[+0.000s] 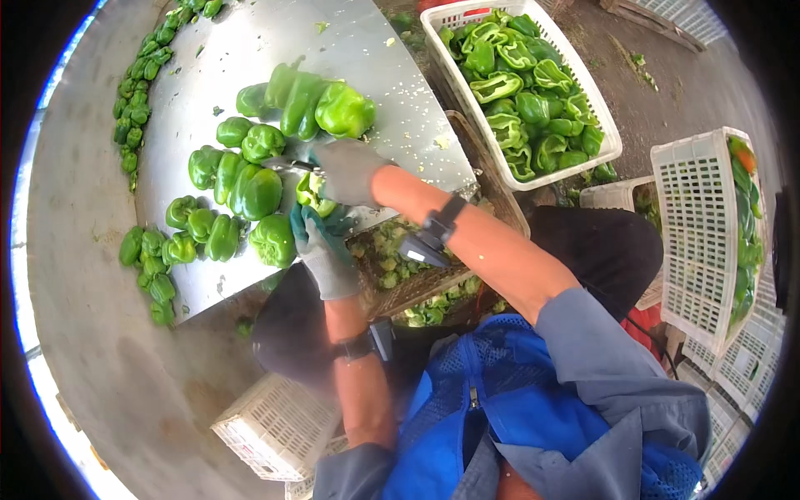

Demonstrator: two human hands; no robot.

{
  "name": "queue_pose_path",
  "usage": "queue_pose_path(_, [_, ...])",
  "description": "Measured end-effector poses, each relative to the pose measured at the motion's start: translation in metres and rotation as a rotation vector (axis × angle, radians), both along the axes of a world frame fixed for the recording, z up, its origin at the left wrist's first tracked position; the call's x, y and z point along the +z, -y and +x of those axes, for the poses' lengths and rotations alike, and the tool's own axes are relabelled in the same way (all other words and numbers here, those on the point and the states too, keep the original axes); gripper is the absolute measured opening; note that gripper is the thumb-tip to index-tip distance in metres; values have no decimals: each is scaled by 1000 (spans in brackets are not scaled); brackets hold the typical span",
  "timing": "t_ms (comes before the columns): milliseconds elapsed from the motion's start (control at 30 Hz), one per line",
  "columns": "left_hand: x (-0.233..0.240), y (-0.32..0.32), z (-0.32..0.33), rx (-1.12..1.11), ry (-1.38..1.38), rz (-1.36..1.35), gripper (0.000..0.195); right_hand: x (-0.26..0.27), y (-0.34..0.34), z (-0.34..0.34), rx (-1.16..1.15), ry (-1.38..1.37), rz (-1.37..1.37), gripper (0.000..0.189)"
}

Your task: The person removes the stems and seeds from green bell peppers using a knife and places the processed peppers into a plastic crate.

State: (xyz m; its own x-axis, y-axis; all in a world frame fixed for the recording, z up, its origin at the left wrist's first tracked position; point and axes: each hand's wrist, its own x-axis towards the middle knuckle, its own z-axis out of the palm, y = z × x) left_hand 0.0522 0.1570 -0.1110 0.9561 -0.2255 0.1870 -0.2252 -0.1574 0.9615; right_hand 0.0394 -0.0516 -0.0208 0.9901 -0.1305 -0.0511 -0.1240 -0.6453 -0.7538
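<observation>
My left hand (325, 253), in a grey and teal work glove, holds a cut green bell pepper (310, 192) with its pale inside showing. Just above it, my right hand (351, 172), gloved in grey, grips a small knife (289, 164). The blade points left over the metal tabletop (400, 100), and my right fingers are partly hidden. A whole green bell pepper (273, 240) lies beside my left hand. Several more whole bell peppers (255, 190) are grouped to the left, and a larger bell pepper (345, 109) rests beyond my right hand.
A white plastic crate (615, 147) full of cut pepper halves stands at upper right. Under the table edge, a brown crate (415, 290) holds pepper trimmings. A tilted white crate (694, 231) with peppers is at far right. Small peppers (131, 112) line the table's left edge.
</observation>
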Motion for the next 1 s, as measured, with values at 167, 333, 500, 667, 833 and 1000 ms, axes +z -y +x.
queue_pose_path(167, [46,33,-29,-196,268,312,48,-43,14,-63,-309,65,210,54])
queue_pose_path(333, [67,46,-63,-345,-734,-466,56,-20,5,-105,-221,91,185,50])
queue_pose_path(500, [80,84,-113,-160,-439,-293,52,-33,-10,-134,-271,205,-105,45])
queue_pose_path(667, [87,78,-121,-218,-462,-222,43,-21,-8,-158,-484,107,194,56])
queue_pose_path(833, [70,55,-126,-461,397,235,41,-22,3,-207,-532,86,999,53])
queue_pose_path(1000, [59,53,-145,-364,-439,-352,55,-14,0,-237,-642,108,1463,42])
